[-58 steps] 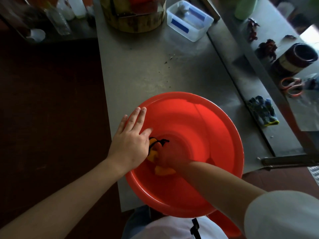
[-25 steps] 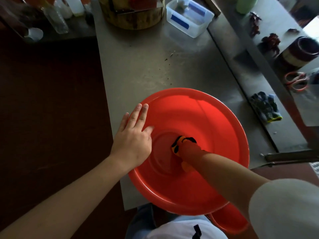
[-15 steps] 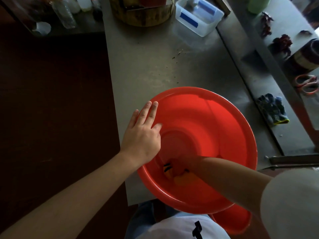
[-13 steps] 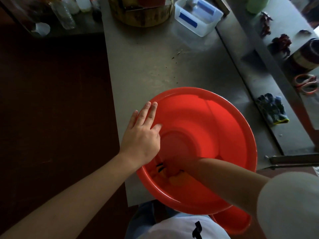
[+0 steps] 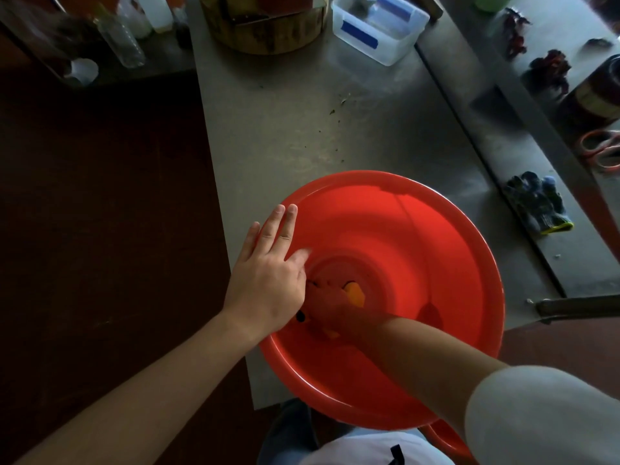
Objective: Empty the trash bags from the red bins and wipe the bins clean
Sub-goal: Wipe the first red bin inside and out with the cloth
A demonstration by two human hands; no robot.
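Red bin [image 5: 436,263] is sitting mouth up at the near end of the steel table [image 5: 285,129], and its near rim is hanging over the table edge toward us. We are laying our left hand [image 5: 268,276] flat on the bin's left rim, with the fingers straight and close together and the thumb pointing inward over the wall.

We are reaching our right arm down inside the bin. Our right hand [image 5: 332,307] is lying low on the inner wall at the left side, just beside the left hand. It is pressing an orange cloth [image 5: 355,293] with black marks against the plastic. The fingers seem to be curled round the bunched cloth, though the red shade down there is blurring them. Bits of the cloth are sticking out on either side of the hand.

Part of a second red bin [image 5: 446,437] is showing below the first, beside our white sleeve [image 5: 536,414].

Far along the table a wooden block [image 5: 265,31] and a clear plastic box [image 5: 379,28] with blue tape are standing side by side, well apart from the bin. On the ledge to the right a pair of dark work gloves [image 5: 536,204] is lying near the bin's far right rim, and orange-handled scissors [image 5: 600,149] are lying beyond them.
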